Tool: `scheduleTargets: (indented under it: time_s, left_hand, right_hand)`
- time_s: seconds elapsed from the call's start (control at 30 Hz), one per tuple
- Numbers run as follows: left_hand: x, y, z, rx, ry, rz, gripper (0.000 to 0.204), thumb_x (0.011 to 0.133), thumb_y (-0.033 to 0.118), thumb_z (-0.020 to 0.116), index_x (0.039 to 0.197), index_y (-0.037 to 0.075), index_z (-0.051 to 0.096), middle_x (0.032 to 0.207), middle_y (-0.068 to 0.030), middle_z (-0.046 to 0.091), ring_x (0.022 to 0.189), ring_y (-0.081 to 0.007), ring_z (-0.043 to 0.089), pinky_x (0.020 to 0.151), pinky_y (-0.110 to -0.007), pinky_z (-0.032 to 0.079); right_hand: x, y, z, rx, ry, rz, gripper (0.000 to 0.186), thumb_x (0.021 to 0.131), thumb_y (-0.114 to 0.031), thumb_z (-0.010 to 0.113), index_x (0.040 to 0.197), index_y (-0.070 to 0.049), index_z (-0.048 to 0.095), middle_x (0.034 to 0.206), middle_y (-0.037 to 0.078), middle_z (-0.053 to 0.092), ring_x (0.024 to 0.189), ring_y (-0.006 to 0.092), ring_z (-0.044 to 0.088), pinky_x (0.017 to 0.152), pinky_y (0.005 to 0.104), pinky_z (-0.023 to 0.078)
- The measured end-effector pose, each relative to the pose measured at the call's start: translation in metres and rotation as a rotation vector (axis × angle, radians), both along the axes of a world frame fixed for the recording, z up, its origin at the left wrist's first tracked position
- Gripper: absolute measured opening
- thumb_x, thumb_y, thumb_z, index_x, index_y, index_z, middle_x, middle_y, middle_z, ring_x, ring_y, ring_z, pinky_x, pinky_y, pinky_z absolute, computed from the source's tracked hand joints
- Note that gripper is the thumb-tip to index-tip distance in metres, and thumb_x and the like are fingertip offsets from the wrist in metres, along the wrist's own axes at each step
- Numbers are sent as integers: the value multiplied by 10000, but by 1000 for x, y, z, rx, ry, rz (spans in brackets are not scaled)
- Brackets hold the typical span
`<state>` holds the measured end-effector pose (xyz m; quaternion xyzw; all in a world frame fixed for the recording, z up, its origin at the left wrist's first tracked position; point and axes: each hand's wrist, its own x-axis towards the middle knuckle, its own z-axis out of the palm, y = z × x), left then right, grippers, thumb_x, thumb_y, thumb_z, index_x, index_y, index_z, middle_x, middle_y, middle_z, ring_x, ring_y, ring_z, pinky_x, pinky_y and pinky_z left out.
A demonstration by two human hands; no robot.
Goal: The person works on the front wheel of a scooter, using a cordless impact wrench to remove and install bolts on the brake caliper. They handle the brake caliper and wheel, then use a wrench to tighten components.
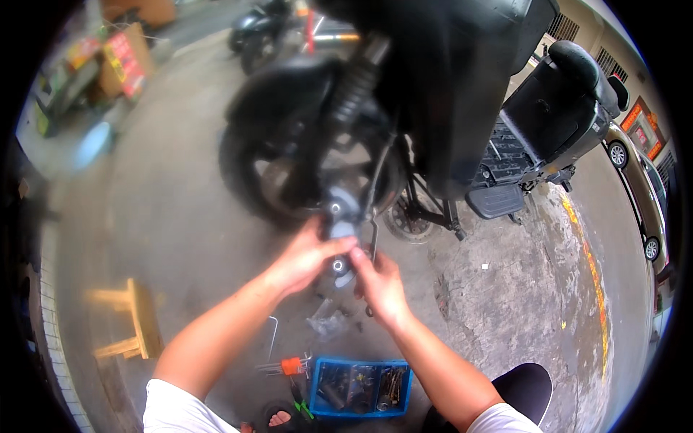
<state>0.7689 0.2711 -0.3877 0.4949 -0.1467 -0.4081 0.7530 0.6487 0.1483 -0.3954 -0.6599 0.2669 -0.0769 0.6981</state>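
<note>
A dark and silver brake caliper [343,231] with two round bolt heads is held upright in front of the scooter's front wheel [253,169]. My left hand [307,256] closes round its left side, the thumb laid across the middle. From the right, my right hand [382,289] grips the caliper's lower edge with thumb and bent fingers, some of which are hidden. A thin dark hose [376,173] runs up from beside the right hand along the fork [357,83]. Blur softens the wheel and fork.
Below my hands lie a clear plastic bag [328,321], an orange hex key set [292,366], green-handled pliers [302,408] and a blue parts tray [361,413]. A wooden stool [144,317] stands left. Another black scooter [556,119] stands right, a parked car [639,180] beyond.
</note>
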Motion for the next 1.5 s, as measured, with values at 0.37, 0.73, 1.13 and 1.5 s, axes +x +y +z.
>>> scheduleTargets:
  time_s: [0.37, 0.73, 1.13, 1.5]
  left_hand:
    - [5, -10, -21, 136, -372, 103, 662, 825, 142, 822, 1334, -27, 435, 1143, -69, 559, 1040, -154, 554, 942, -328, 493]
    - [8, -9, -14, 182, -472, 110, 741, 811, 175, 824, 1403, -14, 420, 1182, -55, 564, 1058, -142, 540, 950, -309, 472]
    - [32, -7, -24, 271, -491, 57, 752, 854, 192, 790, 1429, -38, 362, 1214, -130, 585, 1102, -209, 614, 923, -381, 543]
    - [24, -3, -15, 214, -412, -13, 671, 884, 219, 765, 1399, -22, 410, 1228, -97, 567, 1136, -182, 565, 973, -383, 491]
  right_hand:
    - [-21, -36, 3, -541, 7, -5, 362, 1060, -314, 485, 1157, -21, 672, 707, 126, 630, 627, 219, 620, 629, 363, 497]
    - [-15, -35, 15, -754, -2, 26, 371, 1045, -303, 511, 1132, 19, 674, 850, 233, 684, 737, 325, 681, 746, 398, 520]
    - [-55, -99, -141, -619, 327, 82, 381, 937, -333, 614, 1032, 31, 669, 904, 243, 704, 849, 389, 693, 789, 436, 534]
    - [-133, -87, -208, -954, 581, 294, 194, 887, -146, 579, 1019, -9, 610, 1125, 250, 635, 1046, 457, 621, 911, 511, 513]
